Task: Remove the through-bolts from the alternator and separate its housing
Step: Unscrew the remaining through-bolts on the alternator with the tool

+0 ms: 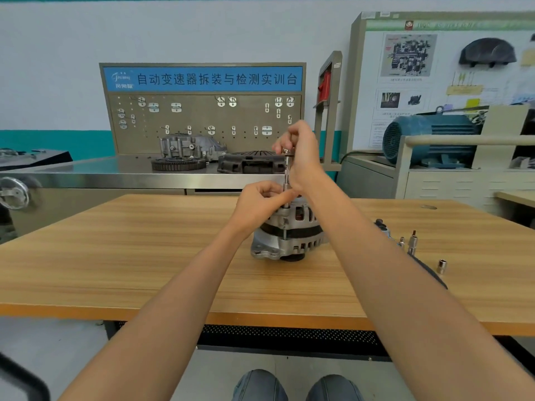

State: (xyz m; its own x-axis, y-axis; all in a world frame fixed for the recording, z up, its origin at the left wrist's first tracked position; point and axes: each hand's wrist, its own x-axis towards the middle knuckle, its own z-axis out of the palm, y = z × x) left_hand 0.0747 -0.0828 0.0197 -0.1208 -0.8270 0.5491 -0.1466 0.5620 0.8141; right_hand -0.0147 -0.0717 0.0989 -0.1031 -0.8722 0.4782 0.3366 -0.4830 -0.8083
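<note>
Standing upright on alternator: socket driver, both hands gripping.

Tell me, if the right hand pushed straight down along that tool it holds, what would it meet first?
Probably the left hand, whose fingers pinch the tool lower down, just above the alternator. The right hand grips the tool's top. Depth between the hands is hard to judge.

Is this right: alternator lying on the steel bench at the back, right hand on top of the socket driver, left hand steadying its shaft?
Not quite. In the head view the alternator stands on the wooden table, not the steel bench. The rest holds: right hand tops the socket driver, left hand steadies its shaft.
</note>
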